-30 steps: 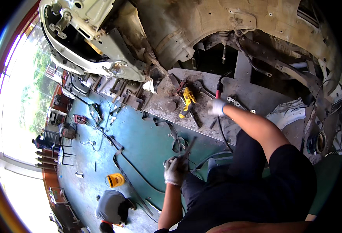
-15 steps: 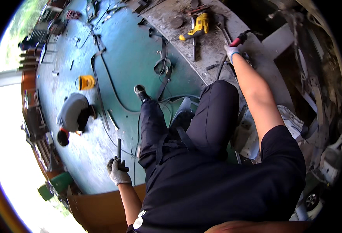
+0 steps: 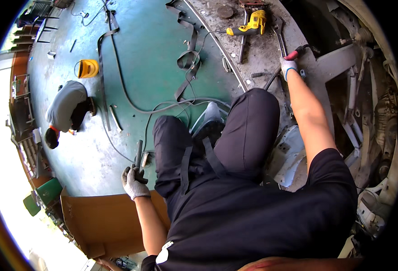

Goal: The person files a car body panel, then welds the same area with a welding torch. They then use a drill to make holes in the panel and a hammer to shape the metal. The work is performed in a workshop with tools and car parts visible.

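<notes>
Your left hand [image 3: 134, 183], gloved in grey, has its fingers clamped round the lower end of a dark metal bar [image 3: 138, 153] that stands up from the fist over the green floor [image 3: 153, 58]; your right hand [image 3: 289, 66], in a white glove, has its fingers wrapped on the red handle [image 3: 293, 55] of a tool whose dark shaft runs on toward the car's underside; that hand rests on the grey steel platform [image 3: 262, 54]. Taking the platform as the mark: a yellow drill [image 3: 252, 25] lies on it just left of your right hand, with a long wrench [image 3: 243, 38] beside the drill; your dark-trousered knee [image 3: 248, 122] sits at its near edge; black hoses [image 3: 126, 97] trail across the floor to its left; further left a crouching person [image 3: 65, 110] in a grey shirt works near a yellow helmet [image 3: 88, 68]; a brown cardboard sheet [image 3: 106, 221] lies well below, just under your left hand.
</notes>
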{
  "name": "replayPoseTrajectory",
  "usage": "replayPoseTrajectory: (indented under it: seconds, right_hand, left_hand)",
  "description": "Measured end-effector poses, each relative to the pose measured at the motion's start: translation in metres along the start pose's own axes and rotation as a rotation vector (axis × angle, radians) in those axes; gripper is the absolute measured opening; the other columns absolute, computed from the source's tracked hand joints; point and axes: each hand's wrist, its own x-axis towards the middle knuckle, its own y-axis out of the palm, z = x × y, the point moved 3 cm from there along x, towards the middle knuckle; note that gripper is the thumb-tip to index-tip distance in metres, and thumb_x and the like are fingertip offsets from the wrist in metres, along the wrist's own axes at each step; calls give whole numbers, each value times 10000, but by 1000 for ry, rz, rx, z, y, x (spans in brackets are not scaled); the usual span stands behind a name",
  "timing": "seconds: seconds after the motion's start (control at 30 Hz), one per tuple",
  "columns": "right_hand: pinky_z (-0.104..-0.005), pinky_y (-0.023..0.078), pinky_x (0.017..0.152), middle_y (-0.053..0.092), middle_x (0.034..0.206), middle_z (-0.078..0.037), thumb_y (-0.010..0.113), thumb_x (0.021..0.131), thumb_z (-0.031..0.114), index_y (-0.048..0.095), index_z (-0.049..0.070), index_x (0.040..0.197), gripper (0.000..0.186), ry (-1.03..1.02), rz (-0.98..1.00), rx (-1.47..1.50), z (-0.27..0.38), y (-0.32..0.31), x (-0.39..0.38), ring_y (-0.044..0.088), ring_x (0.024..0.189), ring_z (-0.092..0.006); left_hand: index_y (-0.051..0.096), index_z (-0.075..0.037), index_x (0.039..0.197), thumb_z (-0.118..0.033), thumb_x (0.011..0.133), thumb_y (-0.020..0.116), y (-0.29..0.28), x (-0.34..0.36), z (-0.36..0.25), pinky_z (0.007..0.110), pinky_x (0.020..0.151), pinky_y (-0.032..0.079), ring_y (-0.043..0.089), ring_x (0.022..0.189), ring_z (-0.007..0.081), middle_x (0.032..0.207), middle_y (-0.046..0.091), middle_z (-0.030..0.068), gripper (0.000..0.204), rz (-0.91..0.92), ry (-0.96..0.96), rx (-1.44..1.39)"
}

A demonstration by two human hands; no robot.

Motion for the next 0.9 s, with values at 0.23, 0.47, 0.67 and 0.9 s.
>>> replayPoseTrajectory:
  seconds: [0.23,0.47,0.67,0.9]
  right_hand:
    - [-381,397,464,635,698,-43,709,950,386,634,137,808,296,121,88,444,-12,-13,-14,566,547,-193]
    - [-345,565,623,689,885,-91,657,1013,203,618,12,1040,197,63,317,910,3,-135,-162,663,728,-210]
    - [-298,502,639,733,880,-59,700,977,283,655,108,1065,201,-43,166,708,6,-188,-340,691,777,-166]
    - [-275,450,677,741,905,-32,709,929,407,714,98,1058,336,-50,17,265,41,-209,-485,662,793,-116]
  left_hand:
    - [560,-11,1265,-117,961,619,2,86,14,267,551,492,672,733,179,1017,732,113,328,128,-58,79]
    - [578,-47,1268,-152,940,652,-30,186,20,262,506,438,637,660,149,953,728,58,353,197,-266,280]
    - [597,-113,1258,-135,945,639,-50,233,-22,250,455,387,653,669,148,910,713,26,317,333,-326,505]
    - [597,-105,1186,-94,910,641,-34,264,-53,268,556,488,634,716,151,935,698,42,279,421,-273,533]
